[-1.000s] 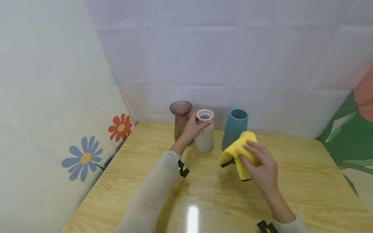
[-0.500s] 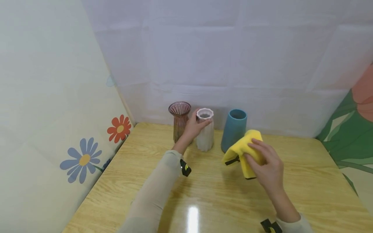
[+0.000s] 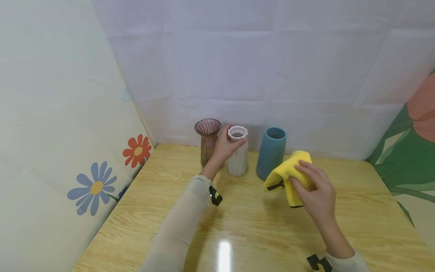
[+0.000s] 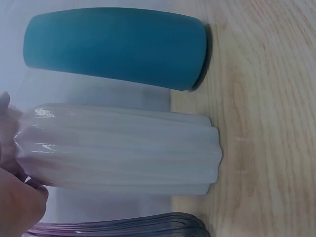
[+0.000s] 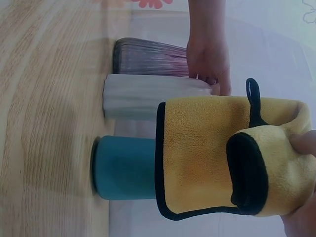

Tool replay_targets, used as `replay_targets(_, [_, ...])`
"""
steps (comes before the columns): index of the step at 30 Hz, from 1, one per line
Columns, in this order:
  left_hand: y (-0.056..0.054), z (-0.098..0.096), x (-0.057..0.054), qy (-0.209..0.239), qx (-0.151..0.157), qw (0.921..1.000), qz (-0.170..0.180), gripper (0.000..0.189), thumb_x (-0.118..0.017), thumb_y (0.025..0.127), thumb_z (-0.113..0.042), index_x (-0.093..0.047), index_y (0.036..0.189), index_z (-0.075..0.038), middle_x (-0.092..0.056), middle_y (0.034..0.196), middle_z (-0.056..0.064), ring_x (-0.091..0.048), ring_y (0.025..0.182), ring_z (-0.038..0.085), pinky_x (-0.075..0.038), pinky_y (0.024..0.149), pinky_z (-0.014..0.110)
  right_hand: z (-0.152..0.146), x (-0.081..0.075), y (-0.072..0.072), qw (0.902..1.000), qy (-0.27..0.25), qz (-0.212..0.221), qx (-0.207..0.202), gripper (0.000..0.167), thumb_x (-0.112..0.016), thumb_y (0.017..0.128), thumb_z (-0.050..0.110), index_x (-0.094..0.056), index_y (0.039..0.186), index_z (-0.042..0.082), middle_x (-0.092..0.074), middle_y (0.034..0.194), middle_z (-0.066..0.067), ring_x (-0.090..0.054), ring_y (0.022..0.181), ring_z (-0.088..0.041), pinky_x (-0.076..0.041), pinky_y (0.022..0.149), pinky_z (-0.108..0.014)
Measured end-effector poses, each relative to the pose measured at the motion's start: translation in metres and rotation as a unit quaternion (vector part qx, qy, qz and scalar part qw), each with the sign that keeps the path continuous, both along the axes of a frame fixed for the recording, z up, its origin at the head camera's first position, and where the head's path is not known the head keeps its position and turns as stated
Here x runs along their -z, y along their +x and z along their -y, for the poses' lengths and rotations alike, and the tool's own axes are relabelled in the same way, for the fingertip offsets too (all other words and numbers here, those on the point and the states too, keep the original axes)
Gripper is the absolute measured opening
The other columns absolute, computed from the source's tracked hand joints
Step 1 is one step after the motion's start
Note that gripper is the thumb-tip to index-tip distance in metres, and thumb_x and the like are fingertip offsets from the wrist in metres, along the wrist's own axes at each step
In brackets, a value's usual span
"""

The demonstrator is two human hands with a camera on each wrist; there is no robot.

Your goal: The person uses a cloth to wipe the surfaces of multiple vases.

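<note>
A white fluted vase (image 3: 238, 162) stands upright near the back of the table. My left hand (image 3: 223, 148) grips it just below its scalloped rim, thumb across the front and a finger behind. In the left wrist view, the glossy ribs of the vase show down to its base on the wood. A yellow cloth (image 3: 287, 170) with black edging hangs folded from my right hand (image 3: 320, 192), which pinches it above the table. From the right wrist, the cloth (image 5: 197, 153) shows a black loop and covers part of the blue vase (image 5: 123, 168) behind it.
Left of the white vase stands a purple ribbed glass vase (image 3: 208, 145), partly behind my left hand. The blue vase is to the right. Behind all three hangs a pale creased backdrop (image 3: 217, 64). A flower-printed wall covering (image 3: 61, 113) borders the table's left side.
My right hand has drifted to the right with the yellow cloth, away from the blue vase. The left hand keeps its hold on the white vase, with little movement.
</note>
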State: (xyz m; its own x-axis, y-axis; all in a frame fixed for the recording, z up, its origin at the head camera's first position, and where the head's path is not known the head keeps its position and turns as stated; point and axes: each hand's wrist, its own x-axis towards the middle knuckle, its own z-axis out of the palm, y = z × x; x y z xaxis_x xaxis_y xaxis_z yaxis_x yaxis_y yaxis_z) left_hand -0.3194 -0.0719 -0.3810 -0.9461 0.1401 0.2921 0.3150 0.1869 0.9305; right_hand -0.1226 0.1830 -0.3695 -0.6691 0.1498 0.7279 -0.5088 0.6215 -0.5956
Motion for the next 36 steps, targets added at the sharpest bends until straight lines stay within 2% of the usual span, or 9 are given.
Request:
replay_targets(3, [0.003,0.000,-0.006,-0.003,-0.001,0.9999,-0.014,0.085,-0.082,0.087,-0.027,-0.036,0.154,-0.004,-0.053,0.139,0.018,-0.058,0.119,0.030,-0.053,0.097,0.042,-0.003,0.000,0.000,0.9999,-0.001,0.007,0.009,0.040,-0.084,0.073,-0.012,-0.076,0.109,0.002,-0.069,0.125,-0.011,-0.055,0.117,0.006,-0.045,0.092,-0.006])
replay_targets(6, [0.005,0.000,-0.012,-0.026,-0.009,0.9988,-0.041,0.085,-0.080,0.088,-0.032,-0.036,0.155,-0.004,-0.050,0.144,0.017,-0.058,0.119,0.031,-0.054,0.096,0.043,-0.005,-0.001,-0.001,0.9998,-0.004,0.010,0.015,0.040,-0.084,0.073,-0.011,-0.076,0.110,0.003,-0.069,0.126,-0.011,-0.055,0.117,0.006,-0.045,0.091,-0.006])
replay_targets(9, [0.007,-0.001,-0.019,-0.052,-0.020,0.9966,-0.061,0.083,-0.078,0.090,-0.037,-0.037,0.155,-0.007,-0.047,0.149,0.016,-0.053,0.128,0.034,-0.049,0.103,0.047,-0.008,-0.002,-0.001,0.9997,-0.010,0.010,0.020,0.040,-0.084,0.074,-0.011,-0.076,0.110,0.003,-0.069,0.126,-0.011,-0.055,0.117,0.006,-0.045,0.091,-0.006])
replay_targets(13, [0.011,-0.003,-0.028,-0.067,-0.017,0.9954,-0.067,0.080,-0.076,0.091,-0.039,-0.038,0.156,-0.012,-0.042,0.157,0.011,-0.041,0.142,0.032,-0.037,0.115,0.051,-0.012,-0.002,-0.003,0.9995,-0.015,0.010,0.026,0.039,-0.084,0.074,-0.011,-0.076,0.110,0.002,-0.069,0.126,-0.012,-0.055,0.117,0.007,-0.046,0.090,-0.005])
replay_targets(16, [0.013,-0.006,-0.034,-0.070,-0.009,0.9948,-0.073,0.079,-0.075,0.091,-0.039,-0.038,0.156,-0.012,-0.041,0.158,0.009,-0.037,0.145,0.029,-0.032,0.118,0.051,-0.016,-0.003,-0.004,0.9994,-0.020,0.010,0.028,0.039,-0.083,0.074,-0.012,-0.076,0.110,0.002,-0.069,0.126,-0.013,-0.056,0.117,0.006,-0.046,0.090,-0.006])
replay_targets(20, [0.014,-0.012,-0.039,-0.078,0.004,0.9933,-0.086,0.078,-0.074,0.093,-0.037,-0.038,0.155,-0.010,-0.042,0.156,0.010,-0.041,0.142,0.027,-0.033,0.119,0.047,-0.021,-0.004,-0.007,0.9991,-0.026,0.012,0.030,0.038,-0.083,0.075,-0.011,-0.076,0.110,0.001,-0.069,0.126,-0.013,-0.056,0.117,0.005,-0.046,0.090,-0.006])
replay_targets(24, [0.017,-0.019,-0.045,-0.087,0.014,0.9925,-0.086,0.077,-0.074,0.093,-0.037,-0.038,0.156,-0.011,-0.041,0.158,0.008,-0.043,0.140,0.025,-0.034,0.118,0.045,-0.026,-0.003,-0.012,0.9987,-0.029,0.016,0.040,0.037,-0.083,0.075,-0.010,-0.076,0.110,0.001,-0.069,0.126,-0.013,-0.056,0.116,0.006,-0.046,0.089,-0.005])
replay_targets(29, [0.020,-0.025,-0.050,-0.091,0.027,0.9922,-0.081,0.076,-0.074,0.093,-0.039,-0.039,0.156,-0.014,-0.039,0.160,0.003,-0.035,0.147,0.023,-0.031,0.120,0.046,-0.032,-0.002,-0.018,0.9974,-0.045,0.024,0.050,0.036,-0.084,0.075,-0.008,-0.077,0.109,0.002,-0.069,0.125,-0.012,-0.055,0.114,0.006,-0.045,0.090,-0.005])
replay_targets(36, [0.023,-0.036,-0.055,-0.104,0.055,0.9911,-0.062,0.076,-0.072,0.094,-0.042,-0.036,0.157,-0.019,-0.035,0.162,-0.001,-0.033,0.148,0.023,-0.032,0.119,0.050,-0.039,0.001,-0.026,0.9961,-0.059,0.037,0.054,0.036,-0.084,0.076,-0.007,-0.077,0.109,0.002,-0.069,0.126,-0.011,-0.055,0.115,0.006,-0.044,0.092,-0.006])
